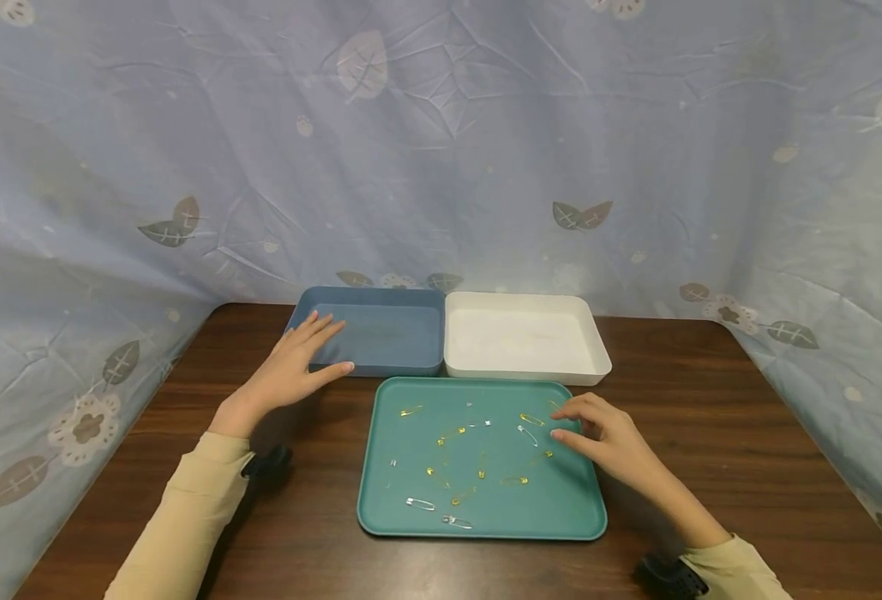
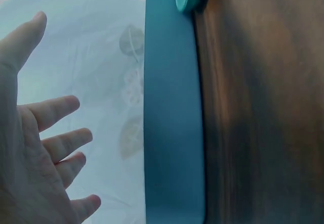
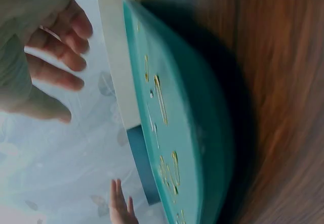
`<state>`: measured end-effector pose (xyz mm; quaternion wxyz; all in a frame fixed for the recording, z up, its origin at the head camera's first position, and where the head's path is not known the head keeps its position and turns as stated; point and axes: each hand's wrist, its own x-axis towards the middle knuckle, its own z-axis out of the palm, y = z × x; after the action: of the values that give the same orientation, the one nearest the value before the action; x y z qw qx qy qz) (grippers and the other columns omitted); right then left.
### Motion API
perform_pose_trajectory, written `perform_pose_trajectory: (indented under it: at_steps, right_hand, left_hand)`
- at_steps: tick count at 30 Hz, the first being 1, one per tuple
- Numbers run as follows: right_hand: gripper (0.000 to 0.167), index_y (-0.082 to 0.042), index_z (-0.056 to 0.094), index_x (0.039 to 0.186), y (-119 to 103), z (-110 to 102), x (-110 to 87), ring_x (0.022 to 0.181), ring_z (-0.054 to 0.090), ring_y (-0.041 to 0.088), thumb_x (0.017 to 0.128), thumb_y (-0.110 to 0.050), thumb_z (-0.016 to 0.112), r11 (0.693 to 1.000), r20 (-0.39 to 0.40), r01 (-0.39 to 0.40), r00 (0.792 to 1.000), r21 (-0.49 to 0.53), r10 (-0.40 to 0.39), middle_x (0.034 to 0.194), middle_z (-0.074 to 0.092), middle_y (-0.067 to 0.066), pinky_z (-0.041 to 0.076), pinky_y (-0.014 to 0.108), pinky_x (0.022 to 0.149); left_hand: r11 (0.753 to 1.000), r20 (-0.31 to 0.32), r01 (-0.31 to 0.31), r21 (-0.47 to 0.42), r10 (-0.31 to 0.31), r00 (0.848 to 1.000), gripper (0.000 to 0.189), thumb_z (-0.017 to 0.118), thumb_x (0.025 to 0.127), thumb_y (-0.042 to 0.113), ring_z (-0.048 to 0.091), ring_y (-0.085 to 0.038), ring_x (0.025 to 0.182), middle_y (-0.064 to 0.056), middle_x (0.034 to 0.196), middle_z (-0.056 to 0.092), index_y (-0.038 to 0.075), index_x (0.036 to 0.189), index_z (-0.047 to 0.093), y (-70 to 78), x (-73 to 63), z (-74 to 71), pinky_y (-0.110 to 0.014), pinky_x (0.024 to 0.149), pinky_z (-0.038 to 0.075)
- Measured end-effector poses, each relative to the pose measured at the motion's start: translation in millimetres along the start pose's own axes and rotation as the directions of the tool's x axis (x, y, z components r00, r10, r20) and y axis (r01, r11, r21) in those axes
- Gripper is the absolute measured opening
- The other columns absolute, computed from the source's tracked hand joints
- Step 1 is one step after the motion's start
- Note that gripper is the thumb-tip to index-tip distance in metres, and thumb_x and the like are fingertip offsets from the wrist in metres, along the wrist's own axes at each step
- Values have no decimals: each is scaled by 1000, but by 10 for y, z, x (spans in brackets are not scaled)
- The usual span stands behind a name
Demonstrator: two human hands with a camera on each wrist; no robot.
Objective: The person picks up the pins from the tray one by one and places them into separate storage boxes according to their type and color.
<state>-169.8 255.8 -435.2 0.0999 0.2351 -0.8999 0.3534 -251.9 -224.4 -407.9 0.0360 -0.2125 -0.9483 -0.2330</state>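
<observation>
Gold and silver safety pins lie scattered over a green tray point(image 1: 426, 500). Among them are a gold safety pin point(image 1: 533, 419) near the right side and a silver safety pin point(image 1: 420, 504) near the front edge. My right hand point(image 1: 609, 437) hovers above the tray's right side, fingers loosely bent and thumb apart from them; the right wrist view shows nothing between them. My left hand point(image 1: 291, 367), fingers spread, is held over the left front part of a blue tray point(image 1: 381, 329) and holds nothing. In the left wrist view the blue tray's side point(image 2: 174, 112) stands beyond the fingers.
A white tray point(image 1: 527, 337) stands right of the blue one, both behind the green tray. All three are on a dark wooden table point(image 1: 711, 400). A patterned bluish curtain point(image 1: 441, 150) hangs behind and along the sides.
</observation>
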Motion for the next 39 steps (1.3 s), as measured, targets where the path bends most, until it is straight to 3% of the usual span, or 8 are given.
perform_pose_trajectory:
  at_steps: [5,10,21,25,39]
  right_hand:
    - [20,-14,74,101,-57,92,86,74,50,15,84,-24,77,998,-36,-68,997,-15,67,95,64,2,42,21,60]
    - [20,-11,74,99,-124,176,138,80,52,17,84,-24,77,989,-14,-142,990,-38,142,93,63,4,44,24,65]
    - [15,-13,72,88,-135,322,188,81,49,14,82,-25,78,974,109,-194,972,-118,206,89,62,0,42,27,70]
    - [13,-14,69,84,-114,358,169,83,49,13,82,-24,78,970,130,-193,969,-145,212,87,60,0,42,29,72]
    - [16,-15,64,72,-83,426,235,76,46,11,82,-10,76,970,156,-156,970,-187,186,77,55,-3,40,26,69]
  left_hand:
    - [998,-33,64,-10,-64,997,80,54,92,60,5,-37,153,-15,163,17,19,155,27,-159,143,0,-68,116,4]
    - [988,-52,156,1,-156,986,83,50,92,64,-1,-37,153,-17,164,10,20,156,23,-301,234,21,-70,114,2]
    - [948,32,318,19,-319,947,90,38,92,72,-13,-45,149,-23,160,-17,22,159,3,-482,239,130,-74,112,-1]
    - [942,61,336,4,-336,940,91,37,93,71,-14,-46,148,-25,159,-19,21,158,-2,-517,219,154,-74,112,0]
    - [943,79,331,-43,-327,942,94,37,93,70,-18,-45,147,-23,158,-24,17,157,-9,-556,195,191,-72,112,-1]
